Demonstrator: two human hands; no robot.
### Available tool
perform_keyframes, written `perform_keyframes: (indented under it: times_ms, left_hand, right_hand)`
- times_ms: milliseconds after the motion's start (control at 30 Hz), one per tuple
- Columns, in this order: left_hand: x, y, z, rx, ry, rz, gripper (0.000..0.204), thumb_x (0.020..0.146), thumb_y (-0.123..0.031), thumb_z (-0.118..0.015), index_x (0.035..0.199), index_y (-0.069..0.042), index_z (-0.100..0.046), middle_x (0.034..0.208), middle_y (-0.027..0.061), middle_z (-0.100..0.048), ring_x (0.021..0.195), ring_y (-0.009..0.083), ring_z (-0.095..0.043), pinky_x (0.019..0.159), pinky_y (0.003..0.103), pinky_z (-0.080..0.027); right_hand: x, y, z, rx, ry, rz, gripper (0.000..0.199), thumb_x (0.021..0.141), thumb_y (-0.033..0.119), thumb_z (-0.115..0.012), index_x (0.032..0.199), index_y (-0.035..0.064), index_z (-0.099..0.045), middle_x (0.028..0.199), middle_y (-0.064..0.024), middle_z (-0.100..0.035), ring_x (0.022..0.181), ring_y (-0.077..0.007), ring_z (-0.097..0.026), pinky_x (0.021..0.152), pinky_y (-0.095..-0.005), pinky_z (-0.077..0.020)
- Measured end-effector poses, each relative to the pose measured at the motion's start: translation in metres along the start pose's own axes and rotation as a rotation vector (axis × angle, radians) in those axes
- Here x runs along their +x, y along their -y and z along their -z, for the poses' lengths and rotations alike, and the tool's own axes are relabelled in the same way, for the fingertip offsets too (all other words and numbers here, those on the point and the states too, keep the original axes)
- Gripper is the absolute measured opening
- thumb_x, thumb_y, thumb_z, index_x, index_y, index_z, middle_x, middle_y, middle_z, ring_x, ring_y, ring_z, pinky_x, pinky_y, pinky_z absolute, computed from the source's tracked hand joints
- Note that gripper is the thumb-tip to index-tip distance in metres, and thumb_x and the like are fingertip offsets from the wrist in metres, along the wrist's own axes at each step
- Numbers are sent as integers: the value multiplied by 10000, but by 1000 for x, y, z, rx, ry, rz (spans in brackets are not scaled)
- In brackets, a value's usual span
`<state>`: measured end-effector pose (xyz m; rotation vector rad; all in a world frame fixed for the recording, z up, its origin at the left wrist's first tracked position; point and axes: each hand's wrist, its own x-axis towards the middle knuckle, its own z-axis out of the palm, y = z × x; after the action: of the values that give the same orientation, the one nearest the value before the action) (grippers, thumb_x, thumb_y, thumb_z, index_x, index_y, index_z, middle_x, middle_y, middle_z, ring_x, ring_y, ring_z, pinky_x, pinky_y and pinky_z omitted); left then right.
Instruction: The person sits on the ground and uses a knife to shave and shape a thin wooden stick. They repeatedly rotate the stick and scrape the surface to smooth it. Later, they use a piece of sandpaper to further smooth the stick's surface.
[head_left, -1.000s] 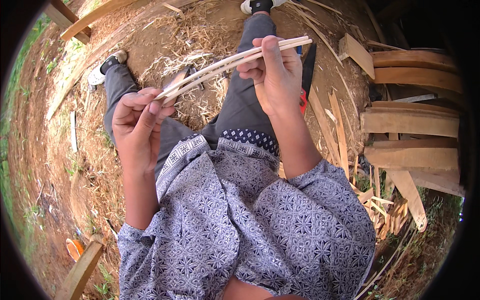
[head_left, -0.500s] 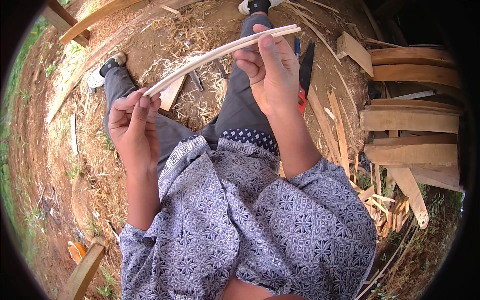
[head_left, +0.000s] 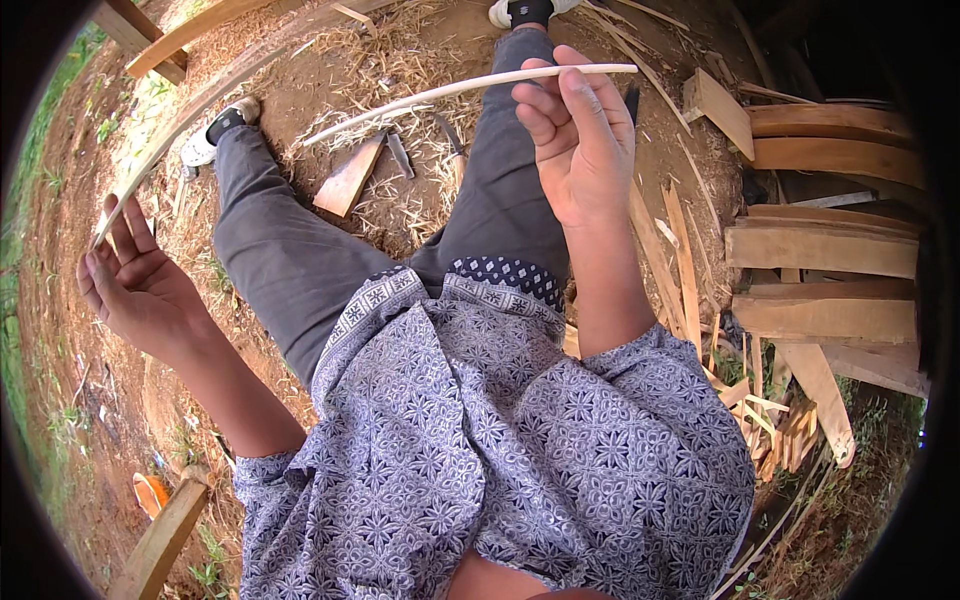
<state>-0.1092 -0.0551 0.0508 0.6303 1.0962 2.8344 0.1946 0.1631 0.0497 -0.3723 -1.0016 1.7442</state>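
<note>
My right hand (head_left: 580, 140), raised at the upper middle, pinches one end of a slender, pale wooden strip (head_left: 430, 95). This strip bows slightly and reaches leftward, its other end unsupported above the ground. Out to the left, my left hand (head_left: 145, 285) has its thumb and fingertips around the lower end of a second thin wooden strip (head_left: 128, 190). That strip's far part blends with the long plank on the ground behind it, so I cannot tell where it ends.
Between my outstretched legs lie wood shavings, a flat wooden block (head_left: 350, 180) and a knife (head_left: 450, 140). Curved timber pieces (head_left: 825, 250) are stacked at the right, near loose offcuts (head_left: 785, 425). Two long slats (head_left: 680, 260) lie beside my right leg. A timber post (head_left: 165, 545) stands lower left.
The two strips, held together before, are now apart. My left hand has swung outward to the left with one; my right hand has shifted slightly right with the other.
</note>
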Motion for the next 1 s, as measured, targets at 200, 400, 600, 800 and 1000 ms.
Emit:
perform_keyframes:
  times_ms: [200, 400, 600, 800, 1000]
  left_hand:
    - [10, -11, 20, 209, 224, -231, 77, 1020, -59, -531, 1070, -7, -556, 976, 133, -612, 833, 200, -612, 663, 263, -534]
    - [-47, 6, -27, 657, 535, 59, 255, 1023, -99, -547, 1258, -1, -567, 730, -30, -494, 532, 13, -310, 471, 199, -242]
    - [-64, 17, -59, 844, 762, -35, 345, 840, -10, -774, 1173, -31, -685, 784, -51, -607, 522, -4, -280, 459, 211, -194]
    - [-58, 17, -52, 663, 667, 31, 195, 882, 11, -738, 1075, 0, -711, 799, -14, -673, 596, -8, -391, 533, 182, -262]
    - [-34, 4, -47, 532, 511, 79, 171, 928, -30, -706, 1092, 22, -701, 865, 60, -736, 619, -12, -471, 534, 153, -314]
  right_hand:
    - [2, -3, 1, 45, 24, 3, 145, 1011, 146, -597, 1042, 15, -649, 950, -155, -735, 869, -247, -749, 755, -307, -644]
    - [2, -8, -4, 36, 38, -2, 145, 1012, 154, -597, 1013, 20, -654, 937, -166, -737, 846, -241, -751, 733, -297, -644]
    - [0, -10, -8, 28, 71, -28, 174, 1020, 165, -583, 995, 14, -664, 933, -165, -738, 839, -236, -752, 725, -292, -647]
    - [-2, -13, -8, -19, 113, -14, 195, 1024, 174, -578, 1047, 2, -666, 943, -160, -737, 847, -223, -750, 731, -290, -648]
    - [7, 0, -2, 13, 172, -11, 284, 1029, 136, -557, 1265, -18, -579, 1015, -162, -727, 914, -227, -740, 799, -296, -639]
